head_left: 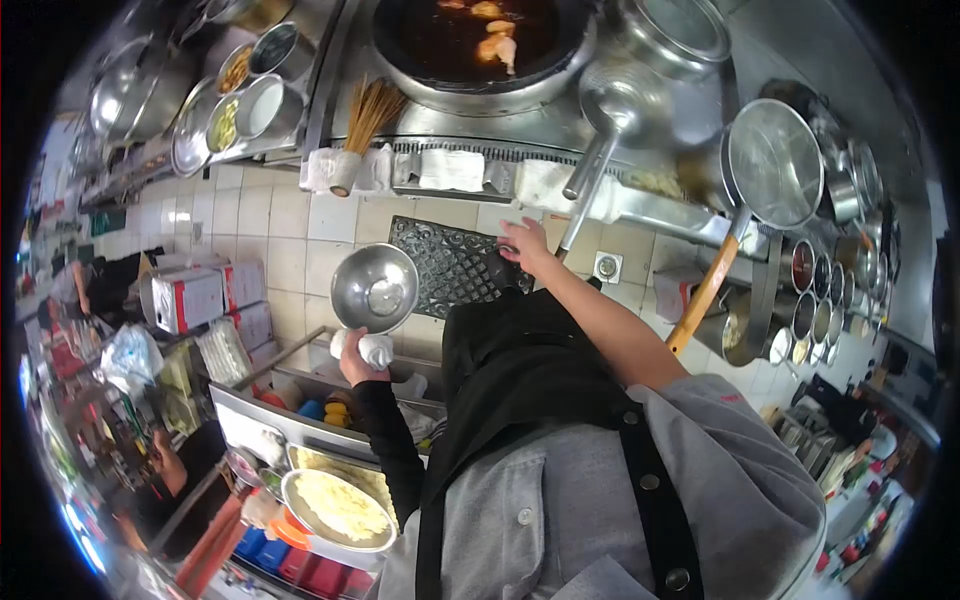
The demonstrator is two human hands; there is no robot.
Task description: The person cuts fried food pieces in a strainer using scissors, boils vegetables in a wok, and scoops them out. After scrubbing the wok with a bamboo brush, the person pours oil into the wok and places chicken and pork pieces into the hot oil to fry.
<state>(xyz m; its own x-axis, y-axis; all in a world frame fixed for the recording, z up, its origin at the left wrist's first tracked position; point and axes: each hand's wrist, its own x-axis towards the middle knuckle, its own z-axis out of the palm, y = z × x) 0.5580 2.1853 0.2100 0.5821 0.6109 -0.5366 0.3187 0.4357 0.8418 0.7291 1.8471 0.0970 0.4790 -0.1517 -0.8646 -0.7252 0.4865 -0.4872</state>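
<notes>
My left hand (354,362) is closed around a folded white cloth (376,350) at the near rim of a shiny metal bowl (372,285). The bowl hangs above the tiled floor, and no food shows inside it. My right hand (524,245) is stretched forward with its fingers apart and nothing in them. Beyond it, the handle of a large metal ladle (615,110) juts over the stove edge. A wok (485,85) of dark liquid with several browned pieces of food (497,45) stands at the top.
A bamboo brush (365,125) rests on the stove edge (450,170). To the right is a wooden-handled strainer (775,160). At lower left, an oval tray of pale yellow food (338,508) sits near an open drawer (300,395). A black mat (440,265) lies on the floor.
</notes>
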